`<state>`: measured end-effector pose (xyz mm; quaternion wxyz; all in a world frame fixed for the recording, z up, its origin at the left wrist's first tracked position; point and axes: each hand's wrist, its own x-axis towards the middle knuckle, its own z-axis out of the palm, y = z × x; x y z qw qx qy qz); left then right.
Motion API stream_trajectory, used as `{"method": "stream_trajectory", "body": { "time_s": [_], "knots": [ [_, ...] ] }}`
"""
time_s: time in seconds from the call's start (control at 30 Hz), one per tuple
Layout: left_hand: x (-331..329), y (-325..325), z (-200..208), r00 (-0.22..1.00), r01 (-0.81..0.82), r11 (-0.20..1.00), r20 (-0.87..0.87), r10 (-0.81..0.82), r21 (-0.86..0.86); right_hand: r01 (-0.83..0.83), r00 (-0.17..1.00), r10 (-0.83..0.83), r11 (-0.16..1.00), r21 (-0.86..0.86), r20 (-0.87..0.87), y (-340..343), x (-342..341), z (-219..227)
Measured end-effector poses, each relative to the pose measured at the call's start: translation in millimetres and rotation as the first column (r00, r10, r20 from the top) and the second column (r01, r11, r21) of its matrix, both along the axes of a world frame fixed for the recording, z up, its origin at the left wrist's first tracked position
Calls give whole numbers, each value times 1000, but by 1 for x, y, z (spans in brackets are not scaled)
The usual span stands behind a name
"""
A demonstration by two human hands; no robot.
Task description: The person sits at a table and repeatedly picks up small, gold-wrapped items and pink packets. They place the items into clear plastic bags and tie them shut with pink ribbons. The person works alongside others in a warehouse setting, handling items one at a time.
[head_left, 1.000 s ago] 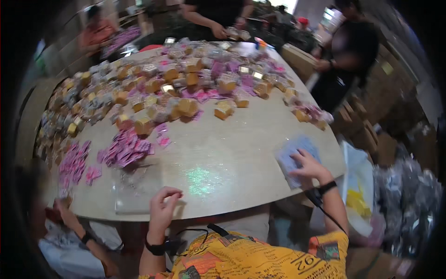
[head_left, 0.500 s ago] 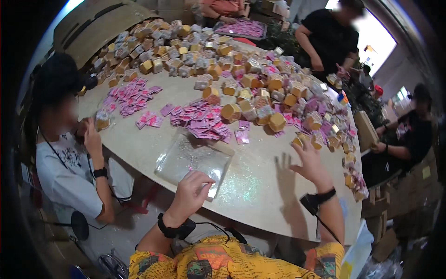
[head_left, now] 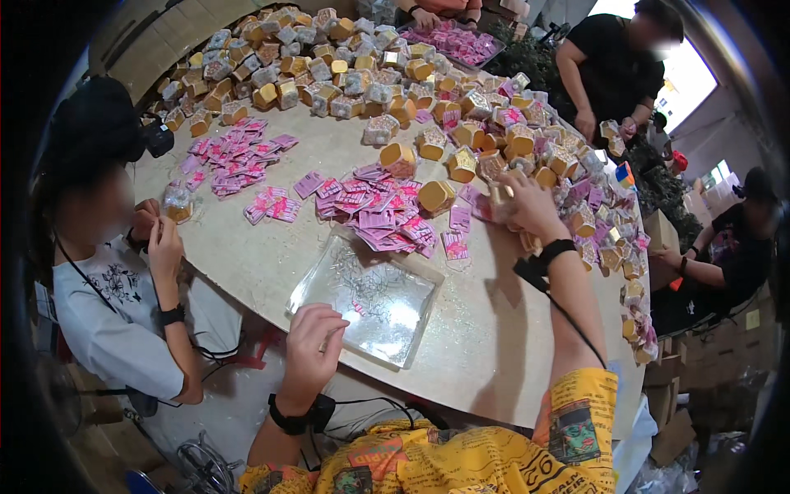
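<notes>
My right hand (head_left: pixel 531 207) reaches into the near edge of a heap and has its fingers round a small gold-and-white box (head_left: pixel 500 198). The heap holds many-sided boxes with gold ends and pale patterned sides. My left hand (head_left: pixel 314 350) is closed at the near rim of a shallow clear tray (head_left: pixel 424 317), thumb and fingers drawn together; whatever is in them is too small to make out. Thin wire-like pieces (head_left: pixel 362 284) and a tiny pink bit lie in the tray. Just behind it rises a pile of pink printed packets (head_left: pixel 383 206), with a single packet (head_left: pixel 454 244) to its right.
Boxes (head_left: pixel 329 70) cover the table's far side and right edge. At left, a person in a white shirt (head_left: pixel 123 321) handles something small beside another box (head_left: pixel 178 202). More people stand or sit at the far and right sides. A dark tray (head_left: pixel 485 53) holds pink packets.
My right hand has moved forward and slightly left from above the table onto a box in the heap. My left hand has drawn slightly left and down. The view has shifted.
</notes>
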<state>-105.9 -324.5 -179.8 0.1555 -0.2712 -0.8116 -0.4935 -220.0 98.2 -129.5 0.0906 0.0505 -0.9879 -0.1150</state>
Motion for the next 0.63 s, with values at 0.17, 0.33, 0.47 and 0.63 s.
{"method": "stream_trajectory", "body": {
  "time_s": [0.17,0.33,0.47,0.63],
  "knots": [
    [-8,-3,-3,998,-29,999,-59,27,-33,400,907,-412,907,128,90,49,37,9],
    [-18,-9,-12,990,-110,992,-95,105,-55,-262,952,207,932,-251,-225,-45,-6,19],
    [-21,-10,-11,990,-104,992,-102,97,-72,-270,959,282,903,-335,-13,-88,-46,-17],
    [-16,-21,-18,988,-132,991,-83,129,-33,196,938,191,397,-897,290,-60,-70,-30]
  ]
}}
